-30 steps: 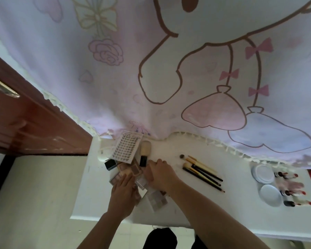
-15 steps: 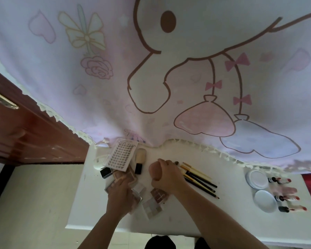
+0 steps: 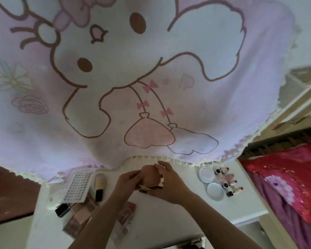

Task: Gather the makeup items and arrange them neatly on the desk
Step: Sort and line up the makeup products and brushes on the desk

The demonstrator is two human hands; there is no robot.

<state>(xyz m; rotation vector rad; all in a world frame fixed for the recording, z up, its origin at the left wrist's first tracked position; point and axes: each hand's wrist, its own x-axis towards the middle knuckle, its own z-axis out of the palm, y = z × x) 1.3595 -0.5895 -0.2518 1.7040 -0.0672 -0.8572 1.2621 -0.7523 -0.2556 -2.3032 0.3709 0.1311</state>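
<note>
Peach sponge (image 3: 150,177) — gripped between left hand (image 3: 127,181), right hand (image 3: 171,184)

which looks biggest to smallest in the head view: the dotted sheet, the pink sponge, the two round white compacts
1. dotted sheet, clearly largest
2. pink sponge, half hidden by the left hand and right hand, so unsure
3. far compact and near compact look alike: tied

One head-worn wide-angle view looks forward and down, close over the desk (image 3: 169,212).
</note>
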